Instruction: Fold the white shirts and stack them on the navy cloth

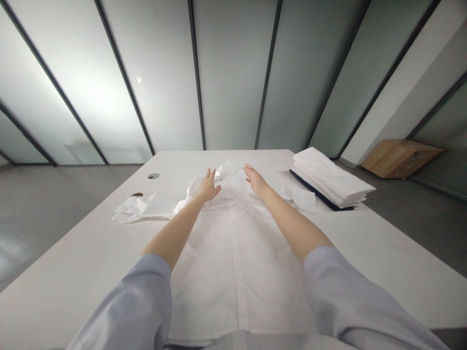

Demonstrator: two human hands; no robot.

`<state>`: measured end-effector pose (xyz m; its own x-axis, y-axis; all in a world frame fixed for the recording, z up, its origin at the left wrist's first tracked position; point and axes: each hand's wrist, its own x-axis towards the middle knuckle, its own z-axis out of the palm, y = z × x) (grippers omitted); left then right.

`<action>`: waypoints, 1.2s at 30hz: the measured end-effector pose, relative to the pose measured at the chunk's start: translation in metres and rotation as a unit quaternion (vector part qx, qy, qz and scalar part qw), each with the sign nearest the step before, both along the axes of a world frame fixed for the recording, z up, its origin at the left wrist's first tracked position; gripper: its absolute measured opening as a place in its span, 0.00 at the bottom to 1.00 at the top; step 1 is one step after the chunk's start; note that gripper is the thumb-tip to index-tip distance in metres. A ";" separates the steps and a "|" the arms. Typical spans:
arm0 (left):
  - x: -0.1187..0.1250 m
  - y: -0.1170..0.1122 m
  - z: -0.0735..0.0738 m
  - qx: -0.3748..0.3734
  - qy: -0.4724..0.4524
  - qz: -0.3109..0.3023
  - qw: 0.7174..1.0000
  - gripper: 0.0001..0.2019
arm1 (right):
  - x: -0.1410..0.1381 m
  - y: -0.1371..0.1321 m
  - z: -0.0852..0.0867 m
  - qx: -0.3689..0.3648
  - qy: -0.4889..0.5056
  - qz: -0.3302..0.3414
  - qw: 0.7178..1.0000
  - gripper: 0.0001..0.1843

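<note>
— What lies farthest left?
— A crumpled sleeve (142,208) of the white garment (233,262), which is spread flat along the middle of the white table (73,272).
— And the hands?
— The left hand (208,187) presses on the cloth's far end, fingers spread. The right hand (255,181) is just beside it, fingers straight and together, gripping nothing.
— Further right?
— A stack of folded white cloths (330,182) on the table.

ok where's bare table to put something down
Bare table lies left of the white garment, nearer than its crumpled sleeve, and right of it, nearer than the stack of folded cloths. A strip beyond the left hand and right hand to the far edge is also free. Crowded: the bunched cloth around the hands.
</note>
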<state>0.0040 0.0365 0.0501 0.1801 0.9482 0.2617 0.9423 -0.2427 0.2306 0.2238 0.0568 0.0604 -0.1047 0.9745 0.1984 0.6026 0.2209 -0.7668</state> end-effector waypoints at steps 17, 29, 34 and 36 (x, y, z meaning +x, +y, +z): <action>-0.073 0.007 -0.029 -0.048 0.078 0.229 0.969 0.42 | 0.057 -0.040 -0.058 -0.006 -0.424 -0.017 0.906 0.28; -0.018 -0.005 -0.022 -0.078 0.129 0.021 0.988 0.30 | 0.051 -0.038 -0.037 -0.023 -0.444 -0.081 0.892 0.28; -0.002 -0.007 -0.014 -0.127 0.186 -0.025 0.974 0.22 | 0.045 -0.033 -0.028 -0.031 -0.447 -0.090 0.889 0.24; 0.001 -0.008 -0.017 -0.094 0.192 -0.070 0.974 0.18 | 0.035 -0.031 -0.029 0.028 -0.428 -0.049 0.902 0.25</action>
<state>0.0049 0.0287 0.0333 0.3608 0.9323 -0.0259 0.9289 -0.3617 -0.0799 0.2591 0.0258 0.0316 -0.1567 0.9783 0.1352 0.9874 0.1581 0.0002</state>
